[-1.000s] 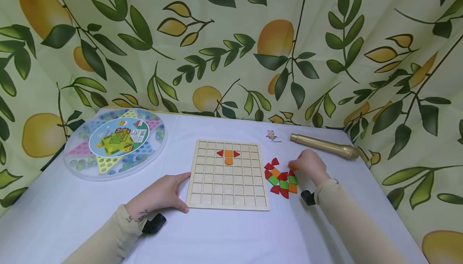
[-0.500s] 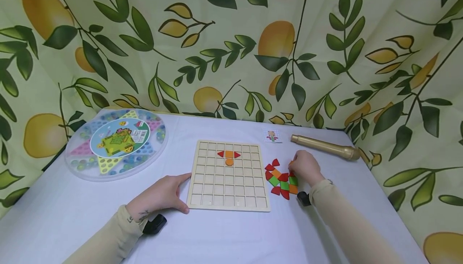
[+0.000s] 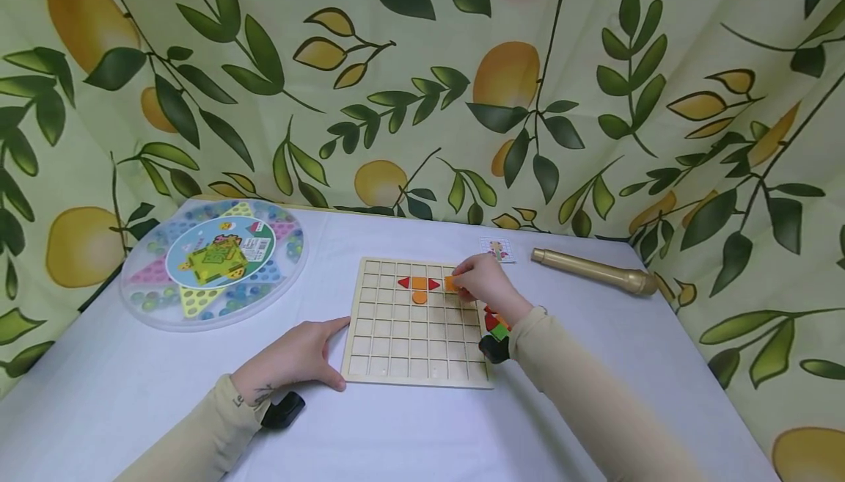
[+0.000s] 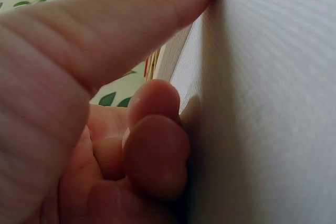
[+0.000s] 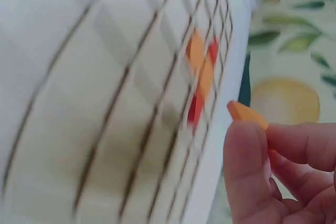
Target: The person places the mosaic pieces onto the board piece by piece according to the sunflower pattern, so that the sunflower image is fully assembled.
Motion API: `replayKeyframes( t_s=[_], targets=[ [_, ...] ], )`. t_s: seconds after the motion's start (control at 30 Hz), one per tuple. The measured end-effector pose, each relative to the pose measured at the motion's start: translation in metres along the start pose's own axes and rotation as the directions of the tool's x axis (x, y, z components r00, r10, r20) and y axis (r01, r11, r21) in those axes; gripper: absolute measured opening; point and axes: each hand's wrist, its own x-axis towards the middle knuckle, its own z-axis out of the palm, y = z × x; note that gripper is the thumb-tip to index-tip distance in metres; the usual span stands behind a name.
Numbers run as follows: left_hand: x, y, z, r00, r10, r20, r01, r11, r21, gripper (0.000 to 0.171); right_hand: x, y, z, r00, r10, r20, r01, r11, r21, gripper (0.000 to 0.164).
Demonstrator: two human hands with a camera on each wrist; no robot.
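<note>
A wooden grid board [image 3: 389, 350] lies on the white table. In its upper part sit an orange square tile [image 3: 419, 283], an orange round tile [image 3: 419, 297] below it, and red triangular tiles [image 3: 404, 283] on either side. My left hand [image 3: 293, 357] rests at the board's left edge, thumb and index finger spread against it. Over the board's upper right, my right hand [image 3: 488, 284] pinches an orange tile [image 5: 247, 114] between thumb and index finger. The fingers partly cover that tile, so its full outline is hidden.
Red, green and orange loose tiles [image 3: 498, 326] lie right of the board, mostly behind the right wrist. A small picture card [image 3: 498, 249] and a gold microphone-shaped object [image 3: 590, 271] lie farther back. A round Chinese checkers set [image 3: 214, 265] sits at left.
My right hand has picked up an orange tile from the loose pile and carried it left over the board. The left hand has stayed at the board's edge.
</note>
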Motion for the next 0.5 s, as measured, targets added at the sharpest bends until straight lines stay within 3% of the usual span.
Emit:
replayKeyframes(
  t_s=[0.23,0.5],
  targets=[
    [0.000,-0.001,0.001,1.000,0.017,0.004,-0.017,1.000,-0.016,0.106,0.008,-0.021,0.047,0.996,-0.010,0.089,0.004,0.998,0.067,0.008],
    [-0.001,-0.001,-0.001,1.000,0.019,0.005,-0.019,1.000,-0.006,0.106,0.016,-0.030,0.069,0.996,0.004,0.088,-0.008,0.999,0.043,0.007]
  ],
)
